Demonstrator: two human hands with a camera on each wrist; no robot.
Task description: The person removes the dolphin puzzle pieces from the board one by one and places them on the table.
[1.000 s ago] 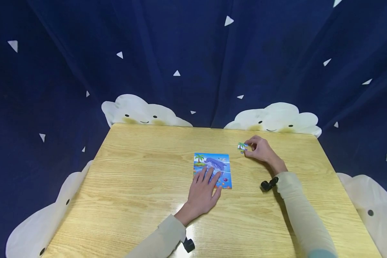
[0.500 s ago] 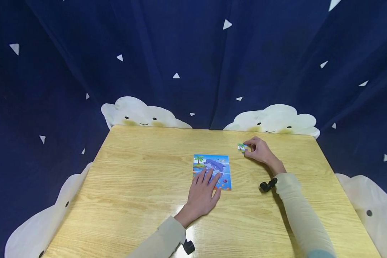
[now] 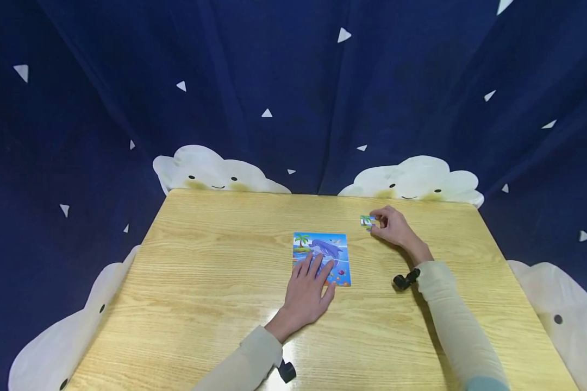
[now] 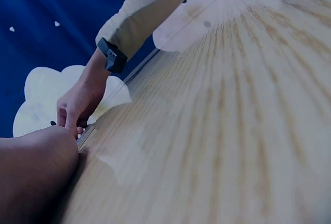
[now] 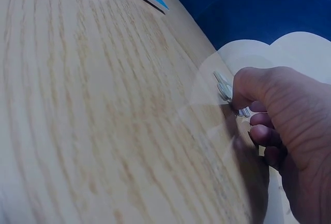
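Note:
In the head view a square dolphin picture (image 3: 343, 260) with a palm tree in one corner lies on the wooden table. My left hand (image 3: 307, 293) rests flat on its lower left part, fingers spread, hiding some of the dolphin. To the right and farther back, my right hand (image 3: 393, 226) pinches small jigsaw puzzle pieces (image 3: 366, 221) printed with a palm tree, between thumb and fingers. Seen from the right wrist, the puzzle pieces (image 5: 223, 88) show edge-on as a small stack low over the tabletop, partly behind the thumb. The left wrist view hides most of the left hand.
The wooden table (image 3: 215, 271) reaches back to a dark blue curtain (image 3: 254, 70) with white triangles and white clouds (image 3: 411, 176). A black camera is strapped to the left wrist (image 3: 287, 372) and another to the right wrist (image 3: 405, 280).
Both hands stay where they were, the left on the dolphin picture and the right at the puzzle pieces. Only the head view has shifted slightly.

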